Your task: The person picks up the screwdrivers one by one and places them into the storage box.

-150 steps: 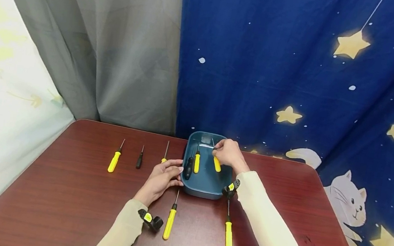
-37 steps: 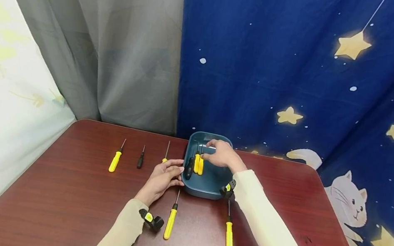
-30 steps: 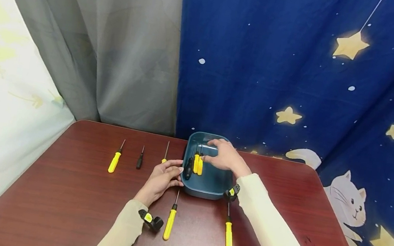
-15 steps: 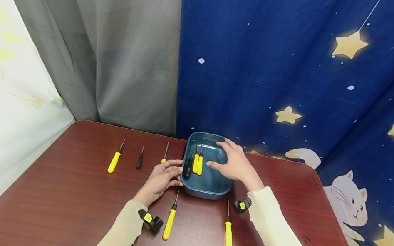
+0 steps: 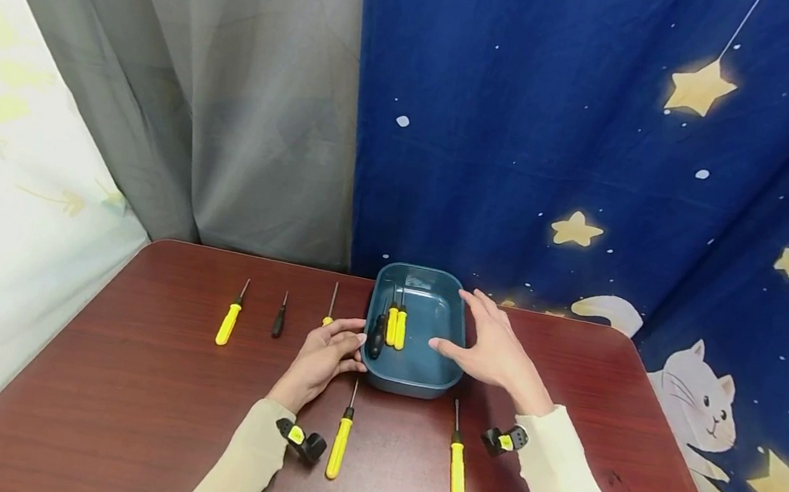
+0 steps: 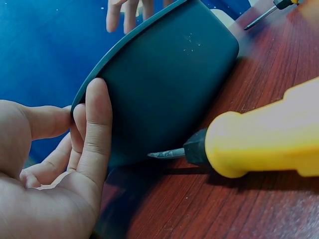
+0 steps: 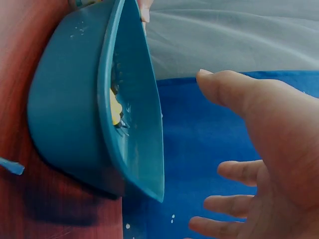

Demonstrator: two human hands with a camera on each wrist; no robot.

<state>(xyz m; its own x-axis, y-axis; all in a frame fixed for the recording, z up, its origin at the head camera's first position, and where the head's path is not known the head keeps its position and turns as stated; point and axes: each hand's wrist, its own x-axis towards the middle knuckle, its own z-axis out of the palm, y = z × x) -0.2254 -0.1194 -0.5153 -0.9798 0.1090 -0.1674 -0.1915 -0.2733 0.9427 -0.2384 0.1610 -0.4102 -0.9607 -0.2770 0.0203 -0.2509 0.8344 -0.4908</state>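
Note:
A blue plastic bin (image 5: 420, 384) stands at the back of the table. My left hand (image 5: 320, 357) holds its left rim, thumb and fingers at the edge in the left wrist view. My right hand (image 5: 493, 352) hovers over the bin's right side, fingers spread and holding nothing. Inside the bin, along its left side, lie a black-handled screwdriver (image 5: 378, 336) and two yellow-handled screwdrivers (image 5: 400, 329). In front of the bin lie one yellow-handled screwdriver (image 5: 340, 444) to the left and another yellow-handled screwdriver (image 5: 457, 473) to the right.
Left of the bin are a yellow screwdriver (image 5: 228, 323), a small black screwdriver (image 5: 279, 321) and a third screwdriver (image 5: 332, 305) partly hidden behind my left hand. Grey and blue curtains (image 5: 452, 162) hang right behind the table (image 5: 119, 375).
My right hand has laid a yellow screwdriver in the bin beside the other yellow one, let go, and drawn back to the right. The left hand has stayed at the rim.

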